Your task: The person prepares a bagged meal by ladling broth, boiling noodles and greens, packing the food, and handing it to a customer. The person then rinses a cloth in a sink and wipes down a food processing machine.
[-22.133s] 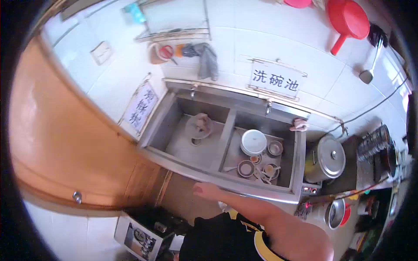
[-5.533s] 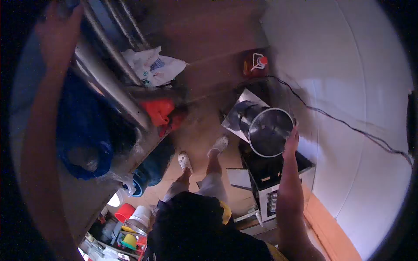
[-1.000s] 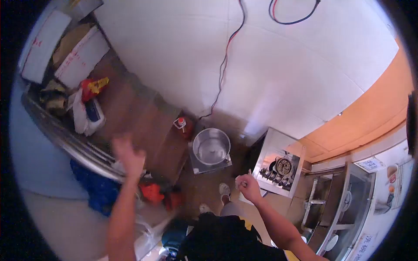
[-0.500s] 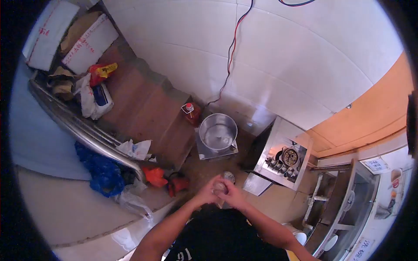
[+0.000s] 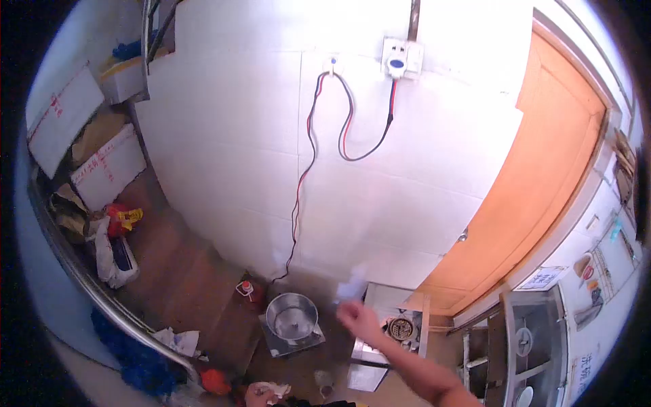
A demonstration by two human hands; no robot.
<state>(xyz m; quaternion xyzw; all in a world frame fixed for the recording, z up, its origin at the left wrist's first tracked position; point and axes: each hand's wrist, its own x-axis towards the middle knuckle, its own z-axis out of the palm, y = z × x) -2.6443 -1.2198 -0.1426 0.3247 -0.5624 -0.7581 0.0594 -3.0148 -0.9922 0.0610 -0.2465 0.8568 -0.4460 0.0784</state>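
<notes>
My right hand (image 5: 356, 319) is stretched forward, its fingers curled in. It is between the metal pot and the steel stove; what it holds, if anything, is hidden. My left hand (image 5: 256, 395) is low at the bottom edge, its fingers closed around a pale, crumpled thing (image 5: 274, 389) that looks like a small bag. The large, open metal pot (image 5: 291, 316) stands on a square metal platform (image 5: 298, 347). Beside it is a red-capped jug (image 5: 248, 290) of reddish liquid. A small round container (image 5: 324, 382) sits on the floor below the pot, partly blurred.
The steel stove (image 5: 381, 298) with a round burner stands to the right. Behind it are a white wall (image 5: 237, 156) with a hanging cable (image 5: 296, 217) and an orange door (image 5: 505, 197). Steps with boxes and bags lie left, behind a metal handrail (image 5: 102, 298). A sink unit (image 5: 536, 346) is at right.
The view has tilted up. My hands, together around a pale thing before, are now apart: the right has reached forward and up, while the left stays low with the pale crumpled thing.
</notes>
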